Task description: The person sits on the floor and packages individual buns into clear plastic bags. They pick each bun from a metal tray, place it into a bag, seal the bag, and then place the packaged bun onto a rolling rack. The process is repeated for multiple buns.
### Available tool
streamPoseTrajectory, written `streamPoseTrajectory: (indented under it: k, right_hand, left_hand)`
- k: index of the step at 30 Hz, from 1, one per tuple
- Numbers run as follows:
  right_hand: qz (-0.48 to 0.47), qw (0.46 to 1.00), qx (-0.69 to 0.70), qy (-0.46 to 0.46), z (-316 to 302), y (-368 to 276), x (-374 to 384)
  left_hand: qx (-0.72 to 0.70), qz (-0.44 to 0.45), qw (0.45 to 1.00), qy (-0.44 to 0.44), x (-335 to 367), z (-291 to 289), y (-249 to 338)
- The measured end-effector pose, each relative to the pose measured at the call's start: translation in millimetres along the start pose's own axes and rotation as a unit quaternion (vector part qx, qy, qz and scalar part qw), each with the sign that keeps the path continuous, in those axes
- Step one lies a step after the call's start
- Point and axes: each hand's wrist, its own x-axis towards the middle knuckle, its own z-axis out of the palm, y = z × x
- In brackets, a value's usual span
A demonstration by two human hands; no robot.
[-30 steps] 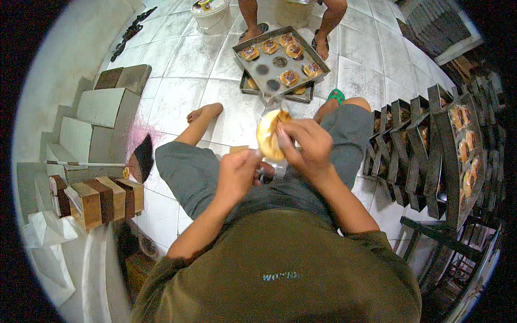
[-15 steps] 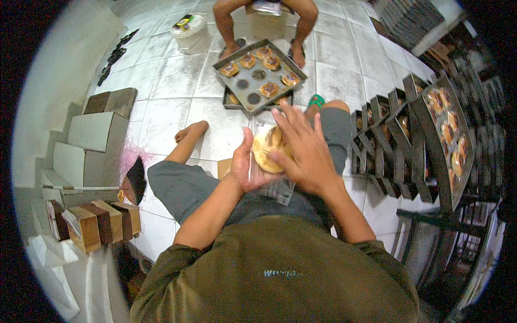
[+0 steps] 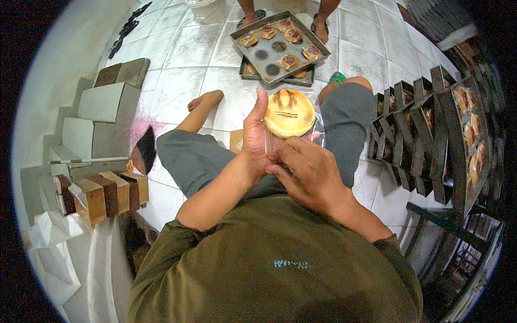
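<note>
A round golden bun (image 3: 291, 116) with brown marks burnt on its top lies inside a clear plastic bag (image 3: 318, 134). My left hand (image 3: 254, 132) cradles the bagged bun from the left and below, thumb pointing up along its side; the fingers under it are mostly hidden. At the near end of the bag, just below the bun, my right hand (image 3: 308, 168) is closed, its curled fingers and thumb pinching the plastic against my left palm. The pinched part of the bag is hidden by the fingers.
Ahead on the tiled floor, a metal tray (image 3: 249, 53) with several buns rests crosswise on another tray (image 3: 253, 77), by another person's feet (image 3: 321, 29). Stacked bun trays (image 3: 460, 140) stand at right. Boxes (image 3: 99, 102) and wooden blocks (image 3: 110, 194) are at left.
My right hand has moved from over the bun toward me and closed on the bag's near end. The bun's top now shows fully. The view has shifted, so the trays appear higher.
</note>
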Motion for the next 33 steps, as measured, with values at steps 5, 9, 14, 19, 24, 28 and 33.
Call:
streamPoseTrajectory:
  k: [5, 9, 14, 19, 24, 28, 33]
  right_hand:
    - [0.012, 0.985, 0.087, -0.148, -17.7, 0.8, 22.8]
    - [-0.046, 0.991, 0.079, -0.102, -59.4, 4.5, -4.8]
    - [-0.028, 0.99, -0.01, -0.138, -101.6, 26.5, -48.0]
    - [0.164, 0.966, 0.147, 0.138, -108.9, 66.1, -56.1]
    - [0.371, 0.876, 0.2, 0.236, -80.9, 132.2, -67.8]
    - [0.387, 0.861, 0.269, 0.189, -68.6, 153.6, -62.0]
    - [0.388, 0.839, 0.329, 0.191, -59.5, 150.4, -47.9]
  left_hand:
    - [-0.012, -0.013, 0.997, 0.079, 7.8, -13.8, -0.2]
    - [-0.116, -0.031, 0.991, 0.051, 1.5, -3.9, -2.7]
    - [-0.104, -0.169, 0.976, -0.09, -34.1, 50.9, -22.3]
    - [0.208, -0.04, 0.976, 0.056, -19.6, 32.2, -44.2]
    - [0.479, -0.02, 0.867, 0.134, 61.4, -41.6, -21.2]
    - [0.526, -0.023, 0.845, 0.087, 81.0, -38.7, -23.2]
    - [0.5, 0.0, 0.863, 0.075, 75.5, -10.6, -26.4]
